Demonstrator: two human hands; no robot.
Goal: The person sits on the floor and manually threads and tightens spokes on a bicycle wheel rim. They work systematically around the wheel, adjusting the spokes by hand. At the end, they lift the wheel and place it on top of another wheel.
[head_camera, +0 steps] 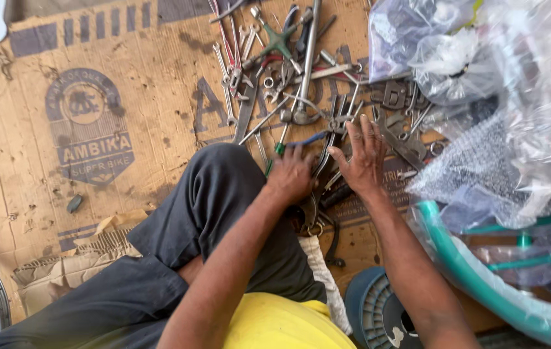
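seen from above: flattened brown printed cardboard sheet (94, 129) on the ground, strewn at upper centre with a pile of grey steel spanners, wrenches and rods (275, 71). left hand (290, 176) knuckles up, fingers curled down into the near edge of the pile, apparently closed on something small (object hidden under the hand, so grip not confirmed). right hand (363, 155) just beside it, flat, fingers spread, pressing on tools without gripping. blue-and-green-handled slim tool (291, 143) lying directly beyond left fingertips, long axis running left-low to right-high across both hands; left hand the nearer. dark grey trouser knee (217, 194) touching left wrist area. clear crumpled plastic wrapping (502, 97) and teal painted metal bicycle frame (476, 271) to the right, well apart from the left hand.
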